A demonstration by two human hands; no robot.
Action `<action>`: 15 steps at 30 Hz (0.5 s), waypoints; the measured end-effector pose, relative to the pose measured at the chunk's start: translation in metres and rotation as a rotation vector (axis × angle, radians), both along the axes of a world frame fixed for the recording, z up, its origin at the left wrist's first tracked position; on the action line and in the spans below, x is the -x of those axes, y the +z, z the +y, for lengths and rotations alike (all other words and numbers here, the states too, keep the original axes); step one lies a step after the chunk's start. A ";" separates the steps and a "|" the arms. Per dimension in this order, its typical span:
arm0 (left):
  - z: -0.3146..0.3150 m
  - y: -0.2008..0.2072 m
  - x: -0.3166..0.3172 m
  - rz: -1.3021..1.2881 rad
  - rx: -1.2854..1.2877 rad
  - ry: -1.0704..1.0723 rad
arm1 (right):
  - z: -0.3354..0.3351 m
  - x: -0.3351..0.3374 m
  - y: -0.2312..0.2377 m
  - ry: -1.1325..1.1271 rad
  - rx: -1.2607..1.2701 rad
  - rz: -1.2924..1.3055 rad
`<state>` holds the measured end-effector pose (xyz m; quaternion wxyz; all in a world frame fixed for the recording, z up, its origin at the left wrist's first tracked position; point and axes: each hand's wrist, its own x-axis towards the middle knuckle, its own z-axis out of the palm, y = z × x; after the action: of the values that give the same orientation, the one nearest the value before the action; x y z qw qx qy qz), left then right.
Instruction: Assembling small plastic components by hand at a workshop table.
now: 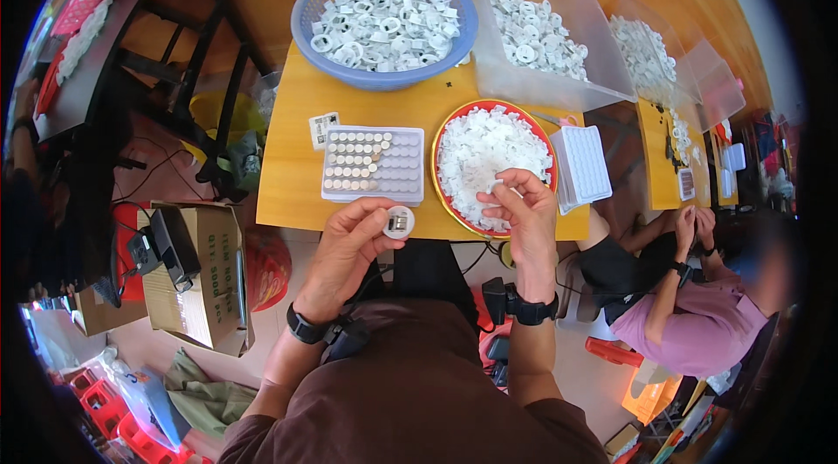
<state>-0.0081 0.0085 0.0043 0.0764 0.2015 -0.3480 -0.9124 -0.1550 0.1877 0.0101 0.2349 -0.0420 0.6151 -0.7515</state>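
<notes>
My left hand [347, 241] is closed on a small round white plastic housing [407, 230], pinched at its rim over the table's front edge. Silvery metal parts show inside the housing. Over the front right of a red bowl [443, 193] my right hand [529, 219] has thumb and fingers drawn together. A bit of white seems to be at its fingertips, too small to make out. Loose small white plastic pieces [484, 145] fill the bowl. Left of it lies a white tray [401, 189] with rows of silvery button cells [353, 161] in its left pockets.
A blue basket [384, 78] and a clear bin [567, 97] of white housings stand at the back of the yellow table [292, 132]. Stacked white trays [587, 165] lie right of the bowl. A cardboard box [196, 276] is on the left. Another person [690, 316] sits at right.
</notes>
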 end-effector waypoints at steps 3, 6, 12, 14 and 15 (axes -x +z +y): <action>0.000 0.002 0.000 0.049 -0.030 -0.045 | -0.010 -0.012 0.008 0.079 0.064 -0.058; -0.001 0.002 -0.001 0.049 -0.036 -0.035 | -0.019 -0.020 0.009 0.117 0.104 -0.085; 0.000 -0.001 -0.005 0.051 -0.068 -0.022 | -0.025 -0.026 0.007 0.158 0.141 -0.083; 0.000 -0.002 -0.005 0.047 -0.069 -0.025 | -0.027 -0.028 0.007 0.161 0.134 -0.093; 0.000 -0.001 -0.005 0.044 -0.069 -0.026 | -0.028 -0.029 0.006 0.160 0.134 -0.092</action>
<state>-0.0028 0.0082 0.0029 0.0655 0.1793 -0.3173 -0.9289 -0.1256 0.1598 0.0163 0.3188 -0.0718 0.5467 -0.7709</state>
